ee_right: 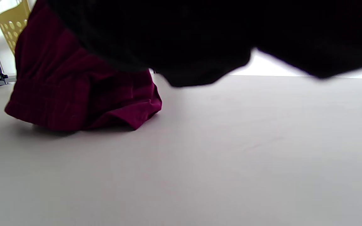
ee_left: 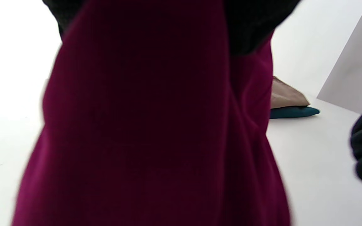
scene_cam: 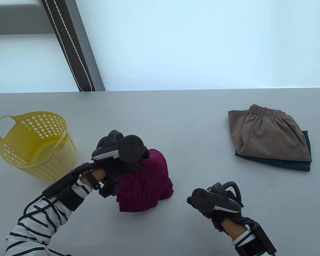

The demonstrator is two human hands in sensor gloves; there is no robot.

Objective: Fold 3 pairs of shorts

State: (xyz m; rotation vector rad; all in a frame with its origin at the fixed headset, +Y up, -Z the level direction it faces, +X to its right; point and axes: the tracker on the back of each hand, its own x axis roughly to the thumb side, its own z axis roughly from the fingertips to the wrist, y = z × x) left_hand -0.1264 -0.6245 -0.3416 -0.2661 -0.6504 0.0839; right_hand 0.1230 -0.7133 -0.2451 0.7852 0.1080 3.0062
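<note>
Purple shorts [scene_cam: 146, 184] hang bunched from my left hand [scene_cam: 114, 157], near my empty, loose right hand [scene_cam: 216, 205].

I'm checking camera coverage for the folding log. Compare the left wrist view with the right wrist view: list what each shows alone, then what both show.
Only the left wrist view: the folded tan shorts lying on the teal shorts, and the left hand holding the maroon shorts up.

Only the right wrist view: the yellow basket behind the maroon fabric, whose lower end rests bunched on the table.

Both: the maroon shorts and the white table.
</note>
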